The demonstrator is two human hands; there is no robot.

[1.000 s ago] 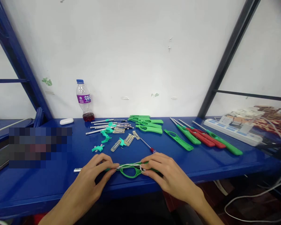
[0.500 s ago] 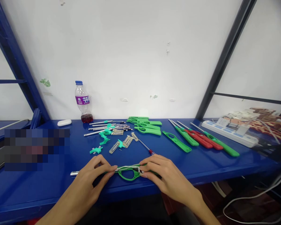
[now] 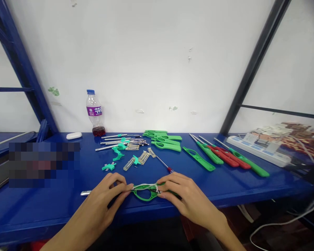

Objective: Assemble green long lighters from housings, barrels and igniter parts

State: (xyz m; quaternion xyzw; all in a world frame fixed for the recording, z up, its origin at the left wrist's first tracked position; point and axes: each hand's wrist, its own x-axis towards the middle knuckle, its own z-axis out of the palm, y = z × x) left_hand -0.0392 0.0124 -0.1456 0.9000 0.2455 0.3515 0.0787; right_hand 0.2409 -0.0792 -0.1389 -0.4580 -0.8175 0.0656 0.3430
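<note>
**Green plastic handle shell pinched in both hands**

At six o'clock, the left hand and right hand pinch the shell's opposite ends narrowly. It has an open oval loop; thin white wires run along its upper edge. A silver metal tube emerges at the left hand's nine o'clock. Fingers cover both shell ends; the wires' ends are unclear. Beyond the shell, clear plastic tanks lie at twelve, red plastic handles at two, a purple-labelled clear bottle at eleven.

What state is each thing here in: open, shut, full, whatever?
Bottle: upright, capped, partly filled
Held green casing: open, wires showing
Left hand, right hand: gripping the casing
White oval case: looks closed
Red handles: lying, stems attached
Screwdriver: lying down
Power strip: on/off unclear
</note>
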